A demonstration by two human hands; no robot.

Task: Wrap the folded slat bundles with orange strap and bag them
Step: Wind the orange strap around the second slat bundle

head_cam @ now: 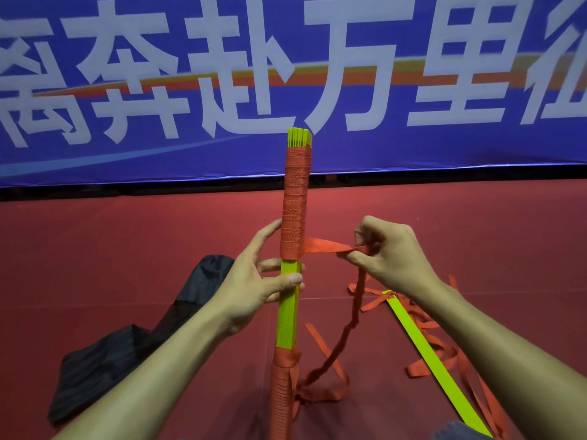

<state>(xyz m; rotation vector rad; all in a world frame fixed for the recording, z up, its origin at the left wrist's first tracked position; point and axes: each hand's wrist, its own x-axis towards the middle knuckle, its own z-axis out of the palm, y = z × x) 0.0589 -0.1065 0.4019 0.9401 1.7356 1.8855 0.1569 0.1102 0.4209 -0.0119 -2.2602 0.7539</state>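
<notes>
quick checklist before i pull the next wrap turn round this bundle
1. Slat bundle gripped by the left hand: ok, thumb and fingers hold the bare yellow middle.
2. Orange strap taut to the right hand: ok, pinched, runs straight.
3. Slack free to feed: not ok, it hangs twisted and lies in loops across the loose slat.
4. Middle covered: not ok, yellow shows between the upper and lower wraps.
5. Black bag nearby: ok, on the floor by the left forearm.
6. Bag mouth open: cannot tell.
</notes>
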